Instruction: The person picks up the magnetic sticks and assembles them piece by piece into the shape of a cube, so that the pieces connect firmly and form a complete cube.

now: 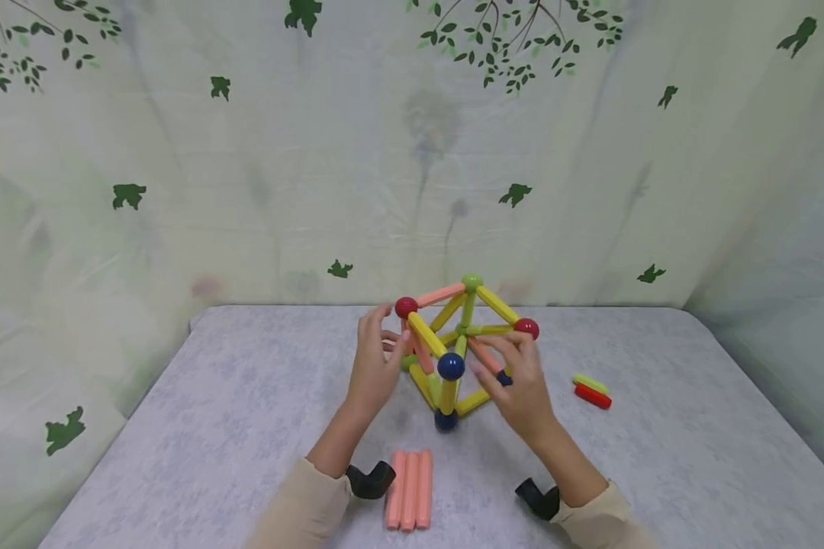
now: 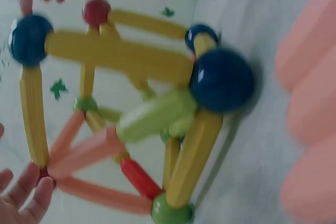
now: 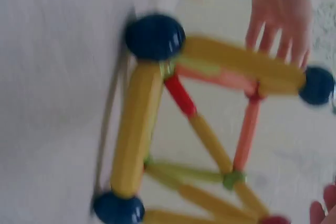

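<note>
A frame of magnetic rods and balls stands on the table, with yellow, pink and light green rods joined at coloured balls. My left hand (image 1: 376,358) is at its left side, fingers loosely bent, fingertips at the upper left red ball (image 1: 407,307). On the other side is my right hand (image 1: 522,381), thumb and fingers spread. In the left wrist view, a right fingertip reaches the upper blue ball (image 2: 31,40). A yellow rod (image 1: 427,334) links that ball and the red one. Near the frame's base, a red rod (image 2: 140,178) shows in the left wrist view.
Several pink rods (image 1: 408,489) lie side by side near the table's front, between my forearms. A red rod (image 1: 593,396) and a light green rod (image 1: 590,383) lie to the right. A leaf-patterned curtain (image 1: 384,152) hangs behind the grey table (image 1: 247,396).
</note>
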### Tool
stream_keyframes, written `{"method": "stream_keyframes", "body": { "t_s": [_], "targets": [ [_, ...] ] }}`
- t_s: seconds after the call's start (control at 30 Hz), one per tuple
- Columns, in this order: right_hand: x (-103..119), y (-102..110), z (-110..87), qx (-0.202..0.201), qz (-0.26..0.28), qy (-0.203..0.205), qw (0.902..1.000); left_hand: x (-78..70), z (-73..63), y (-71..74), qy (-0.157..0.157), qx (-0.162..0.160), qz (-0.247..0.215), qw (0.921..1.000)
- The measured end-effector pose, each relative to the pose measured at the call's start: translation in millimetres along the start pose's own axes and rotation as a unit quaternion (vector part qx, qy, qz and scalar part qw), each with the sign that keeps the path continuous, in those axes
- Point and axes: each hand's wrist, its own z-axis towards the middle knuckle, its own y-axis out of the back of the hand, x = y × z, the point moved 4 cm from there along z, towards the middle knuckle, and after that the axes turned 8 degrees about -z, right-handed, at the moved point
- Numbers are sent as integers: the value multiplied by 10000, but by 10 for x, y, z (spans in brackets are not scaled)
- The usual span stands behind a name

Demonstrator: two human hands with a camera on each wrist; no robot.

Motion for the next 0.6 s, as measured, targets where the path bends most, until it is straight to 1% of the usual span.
{"method": "stream_keyframes", "body": {
  "t_s": [0.03,0.07,0.1,0.13,0.17,0.23,0.3,0.37,0.47,0.6],
  "targets": [
    [-62,64,19,-212,-126,-25,9997,-68,-41,-26,-291,56,-23,9996],
    [-127,119,37,-333,-212,-103,9992,-125,-81,-57,-533,155,-38,9984],
    [-196,156,46,-363,-312,-239,9986,-182,-120,-95,-763,306,-40,9966],
    [-264,179,49,-289,-407,-422,9979,-228,-155,-136,-942,501,-11,9943],
    [-328,190,46,-116,-471,-637,9968,-268,-188,-177,-1073,713,23,9917],
    [-435,178,32,362,-498,-1028,9928,-327,-241,-250,-1264,1100,131,9858],
    [-506,153,17,817,-458,-1377,9860,-353,-274,-303,-1339,1372,257,9811],
    [-543,137,4,1085,-375,-1603,9804,-364,-288,-320,-1353,1462,331,9794],
    [-543,127,8,1221,-263,-1702,9775,-346,-270,-287,-1277,1389,314,9815],
    [-461,101,24,1309,-239,-1609,9780,-281,-209,-170,-1063,1201,293,9866]
  ]
}}
